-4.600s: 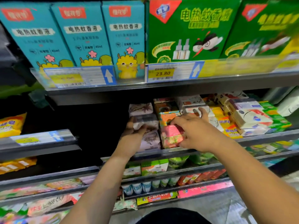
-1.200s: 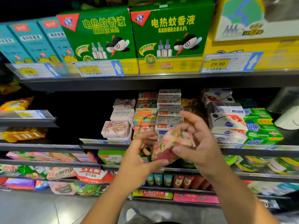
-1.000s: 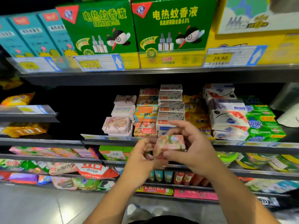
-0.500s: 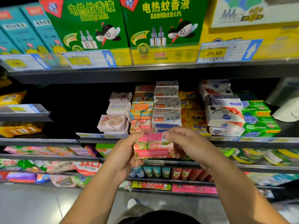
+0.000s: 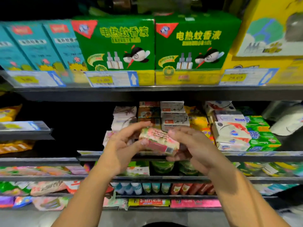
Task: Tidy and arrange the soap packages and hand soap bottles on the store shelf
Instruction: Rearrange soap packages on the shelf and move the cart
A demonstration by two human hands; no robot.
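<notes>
both hands, the left hand [image 5: 122,145] and right hand [image 5: 193,148], hold one pink soap box [image 5: 158,140] in front of the shelf [image 5: 246,156]. i think it goes back in its stack next, flat and straight.

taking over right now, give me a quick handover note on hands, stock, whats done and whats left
Left hand: holds the left end of the pink floral soap package, thumb on its front.
Right hand: holds its right end, fingers curled over the top.
Package: in the air in front of the dark metal soap shelf, tilted, off the shelf.
Done: white paper-wrapped soaps, white soap boxes and green soap packs sit stacked on the shelf.
Left: set the package back, probably in the front slot behind the hands; that spot is hidden.
</notes>
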